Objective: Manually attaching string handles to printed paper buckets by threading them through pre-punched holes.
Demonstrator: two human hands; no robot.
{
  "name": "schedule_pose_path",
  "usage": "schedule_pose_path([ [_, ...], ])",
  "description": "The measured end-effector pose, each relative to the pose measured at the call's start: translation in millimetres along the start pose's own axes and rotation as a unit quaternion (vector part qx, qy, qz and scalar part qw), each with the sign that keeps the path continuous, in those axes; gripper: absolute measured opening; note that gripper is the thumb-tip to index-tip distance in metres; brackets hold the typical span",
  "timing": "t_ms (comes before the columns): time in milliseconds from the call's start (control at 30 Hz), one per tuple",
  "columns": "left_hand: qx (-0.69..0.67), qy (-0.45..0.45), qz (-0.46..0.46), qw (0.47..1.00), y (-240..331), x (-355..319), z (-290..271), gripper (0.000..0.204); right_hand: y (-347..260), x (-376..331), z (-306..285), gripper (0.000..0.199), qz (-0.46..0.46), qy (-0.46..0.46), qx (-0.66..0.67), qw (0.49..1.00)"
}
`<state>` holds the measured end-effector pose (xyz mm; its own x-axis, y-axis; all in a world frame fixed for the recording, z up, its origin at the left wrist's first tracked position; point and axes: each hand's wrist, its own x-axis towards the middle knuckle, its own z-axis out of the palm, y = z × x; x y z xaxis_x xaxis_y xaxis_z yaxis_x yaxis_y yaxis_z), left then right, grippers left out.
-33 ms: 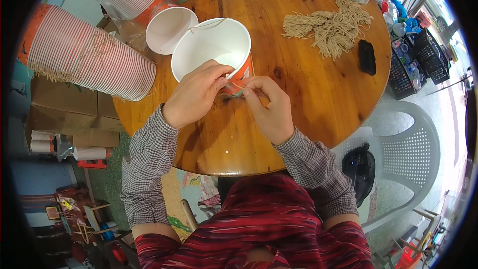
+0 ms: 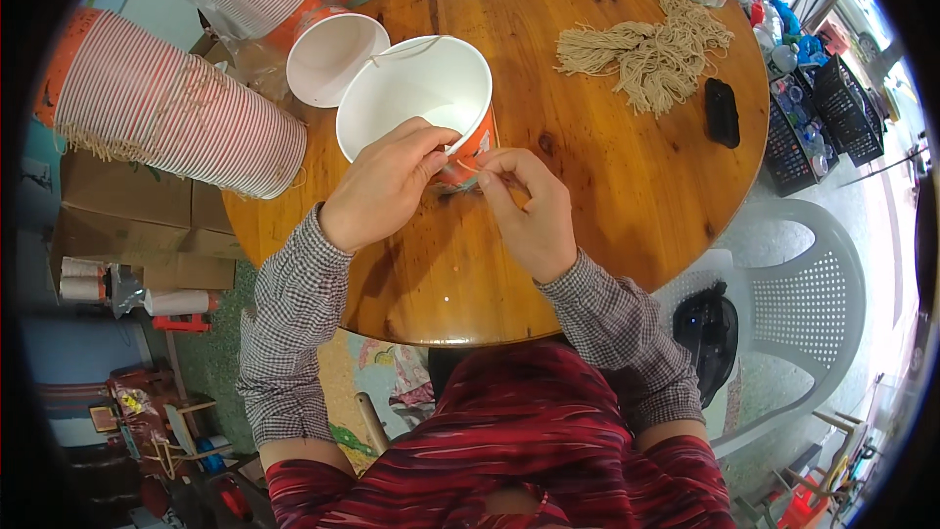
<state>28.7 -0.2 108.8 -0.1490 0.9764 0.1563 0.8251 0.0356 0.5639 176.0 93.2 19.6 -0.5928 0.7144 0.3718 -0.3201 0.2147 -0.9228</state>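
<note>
- Compared with the earlier frame, we find almost nothing changed: the hands, the bucket and everything around them keep practically the same places and poses.
- We look down on a white-lined paper bucket (image 2: 382, 103) with an orange printed outside, its wide mouth open toward us, at the near part of a round, glossy wooden surface (image 2: 627, 196).
- The bucket lies directly ahead of both hands: the left hand (image 2: 384, 181) overlaps its near rim, and the right hand (image 2: 537, 211) is just beside its orange wall, on the near right.
- The left hand is mostly closed, fingers curled at the rim with thumb and forefinger close together; we cannot tell whether they grip the rim or something thin.
- The right hand has its thumb and forefinger pinched together on a thin strand of string (image 2: 468, 167), which runs toward the left fingers.
- Beyond the left side of the bucket we see a second paper bucket (image 2: 338, 59) lying tilted, and farther left a long nested stack of buckets (image 2: 176, 103) on its side.
- Well apart to the right lies a loose bundle of beige twine (image 2: 646, 54), with a small black object (image 2: 722, 113) near it.
</note>
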Motion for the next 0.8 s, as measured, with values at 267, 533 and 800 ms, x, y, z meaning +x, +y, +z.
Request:
schedule_pose_path([
  [267,-0.026,-0.006,-0.014,1.0,-4,0,1,0.021,3,6,7,0.008,0.03,0.006,-0.004,1.0],
  [533,-0.048,-0.017,-0.049,0.998,-2,4,-8,0.015,-6,13,8,0.012,0.063,-0.052,-0.026,0.996],
  [800,-0.082,0.024,-0.095,0.992,9,0,-7,0.008,-24,35,-30,0.012,-0.095,0.041,-0.276,0.956],
])
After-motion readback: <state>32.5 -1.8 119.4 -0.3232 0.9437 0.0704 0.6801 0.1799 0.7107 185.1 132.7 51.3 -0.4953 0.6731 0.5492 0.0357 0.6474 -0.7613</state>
